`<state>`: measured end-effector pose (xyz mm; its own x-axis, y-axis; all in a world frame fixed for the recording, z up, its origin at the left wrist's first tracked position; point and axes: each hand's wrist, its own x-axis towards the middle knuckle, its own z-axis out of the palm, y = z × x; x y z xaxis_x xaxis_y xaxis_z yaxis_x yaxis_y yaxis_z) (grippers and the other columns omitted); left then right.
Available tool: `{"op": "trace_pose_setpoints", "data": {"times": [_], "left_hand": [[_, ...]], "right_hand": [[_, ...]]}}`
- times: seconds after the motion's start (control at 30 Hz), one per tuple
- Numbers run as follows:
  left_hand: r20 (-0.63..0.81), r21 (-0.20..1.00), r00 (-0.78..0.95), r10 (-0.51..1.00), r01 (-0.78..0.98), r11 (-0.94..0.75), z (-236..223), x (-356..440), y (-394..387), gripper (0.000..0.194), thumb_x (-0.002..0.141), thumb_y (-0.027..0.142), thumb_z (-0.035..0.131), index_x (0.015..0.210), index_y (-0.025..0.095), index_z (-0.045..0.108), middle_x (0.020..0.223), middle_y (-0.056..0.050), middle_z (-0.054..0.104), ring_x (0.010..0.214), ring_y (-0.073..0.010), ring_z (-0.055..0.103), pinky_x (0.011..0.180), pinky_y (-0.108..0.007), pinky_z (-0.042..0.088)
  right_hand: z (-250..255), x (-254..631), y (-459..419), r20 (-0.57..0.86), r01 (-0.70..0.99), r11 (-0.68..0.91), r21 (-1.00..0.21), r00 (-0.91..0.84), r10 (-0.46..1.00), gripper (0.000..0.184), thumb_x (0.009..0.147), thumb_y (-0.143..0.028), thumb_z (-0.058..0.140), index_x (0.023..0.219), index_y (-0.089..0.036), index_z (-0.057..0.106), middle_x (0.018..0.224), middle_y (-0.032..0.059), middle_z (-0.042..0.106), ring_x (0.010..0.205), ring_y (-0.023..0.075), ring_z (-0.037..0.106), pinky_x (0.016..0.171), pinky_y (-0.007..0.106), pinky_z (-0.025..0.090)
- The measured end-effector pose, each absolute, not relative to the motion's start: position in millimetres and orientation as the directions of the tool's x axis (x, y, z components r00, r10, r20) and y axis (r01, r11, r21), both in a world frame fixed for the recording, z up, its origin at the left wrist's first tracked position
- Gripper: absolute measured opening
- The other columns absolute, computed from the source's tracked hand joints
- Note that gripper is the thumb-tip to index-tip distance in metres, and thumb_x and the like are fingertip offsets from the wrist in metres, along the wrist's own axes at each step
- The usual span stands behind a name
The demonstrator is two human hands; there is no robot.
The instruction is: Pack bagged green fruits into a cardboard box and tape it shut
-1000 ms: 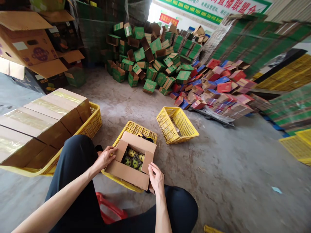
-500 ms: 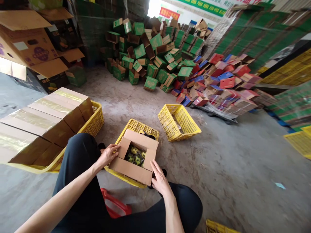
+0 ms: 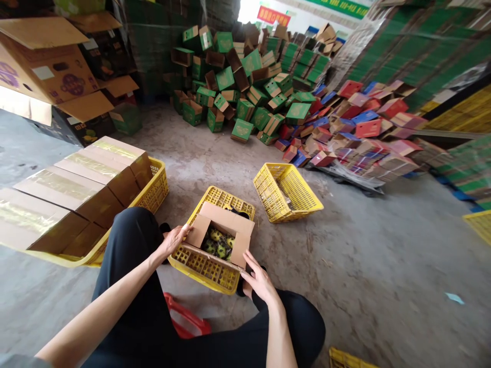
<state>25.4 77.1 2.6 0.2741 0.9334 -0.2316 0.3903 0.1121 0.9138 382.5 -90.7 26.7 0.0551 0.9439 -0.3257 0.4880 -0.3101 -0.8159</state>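
Observation:
A small cardboard box [image 3: 223,217] stands in front of me with its top flaps apart. Inside lie several dark-spotted yellow-green fruits [image 3: 218,244], seemingly in clear wrapping. The near flap shows only as a thin edge. My left hand [image 3: 173,241] grips the box's left side at the flap, fingers closed together. At the right flap, my right hand [image 3: 261,280] touches the cardboard with fingers stretched and thumb apart. Under the box is an upturned yellow plastic crate [image 3: 209,271]. A dark object behind the far flap is partly hidden.
Taped cartons [image 3: 86,168] fill a yellow crate [image 3: 161,186] at my left. Another yellow crate [image 3: 286,191] stands ahead on the right. A red plastic piece [image 3: 187,319] lies between my legs. Green cartons [image 3: 243,130] and red-blue cartons [image 3: 368,130] are heaped farther back.
The near flap, lying outward toward me before, has swung to edge-on, baring the crate's holed surface. My right hand's fingers have spread. The view has shifted slightly.

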Motion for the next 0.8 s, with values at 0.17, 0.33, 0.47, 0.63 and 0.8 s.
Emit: {"op": "trace_pose_setpoints", "data": {"times": [0.17, 0.33, 0.47, 0.63, 0.8], "left_hand": [[-0.301, 0.924, 0.258, 0.918, 0.317, 0.214, 8, 26, 75, 0.084, 0.096, 0.076, 0.034, 0.127, 0.011, 0.076, 0.119, -0.017, 0.075, 0.109, -0.0319, 0.072, 0.099, -0.040, 0.053], [-0.354, 0.907, 0.243, 0.903, 0.323, 0.269, 15, 26, 74, 0.092, 0.093, 0.083, 0.032, 0.132, 0.010, 0.074, 0.120, -0.018, 0.075, 0.108, -0.0338, 0.071, 0.095, -0.040, 0.054], [-0.354, 0.919, 0.248, 0.902, 0.271, 0.286, 8, 26, 75, 0.093, 0.092, 0.084, 0.034, 0.130, 0.010, 0.075, 0.119, -0.017, 0.075, 0.103, -0.0312, 0.072, 0.091, -0.036, 0.055], [-0.351, 0.928, 0.247, 0.903, 0.219, 0.300, -13, 26, 78, 0.094, 0.089, 0.087, 0.037, 0.127, 0.010, 0.075, 0.113, -0.016, 0.074, 0.100, -0.0300, 0.072, 0.086, -0.035, 0.056], [-0.324, 0.940, 0.285, 0.902, 0.202, 0.274, -19, 26, 79, 0.087, 0.089, 0.085, 0.042, 0.120, 0.011, 0.076, 0.109, -0.016, 0.075, 0.099, -0.0306, 0.072, 0.082, -0.035, 0.057]], "right_hand": [[33, 379, -89, -0.319, 0.448, -0.324, -0.833, 0.088, 0.944, 0.061, 0.089, -0.040, 0.066, 0.149, -0.034, 0.059, 0.170, 0.0043, 0.036, 0.155, 0.0297, 0.037, 0.115, 0.051, 0.048], [34, 376, -85, -0.290, 0.457, -0.312, -0.833, 0.121, 0.949, 0.056, 0.089, -0.043, 0.065, 0.143, -0.027, 0.065, 0.166, 0.0078, 0.042, 0.152, 0.0298, 0.042, 0.113, 0.048, 0.051], [34, 374, -81, -0.238, 0.469, -0.285, -0.836, 0.159, 0.958, 0.045, 0.090, -0.044, 0.064, 0.129, -0.023, 0.074, 0.160, 0.0107, 0.052, 0.147, 0.0295, 0.050, 0.112, 0.045, 0.053], [34, 371, -78, -0.184, 0.497, -0.268, -0.826, 0.212, 0.960, 0.040, 0.089, -0.042, 0.063, 0.123, -0.025, 0.076, 0.153, 0.0092, 0.060, 0.139, 0.0279, 0.059, 0.108, 0.042, 0.056], [25, 370, -76, -0.165, 0.477, -0.273, -0.835, 0.256, 0.952, 0.044, 0.087, -0.044, 0.063, 0.126, -0.025, 0.074, 0.151, 0.0082, 0.062, 0.133, 0.0281, 0.064, 0.105, 0.041, 0.059]]}}
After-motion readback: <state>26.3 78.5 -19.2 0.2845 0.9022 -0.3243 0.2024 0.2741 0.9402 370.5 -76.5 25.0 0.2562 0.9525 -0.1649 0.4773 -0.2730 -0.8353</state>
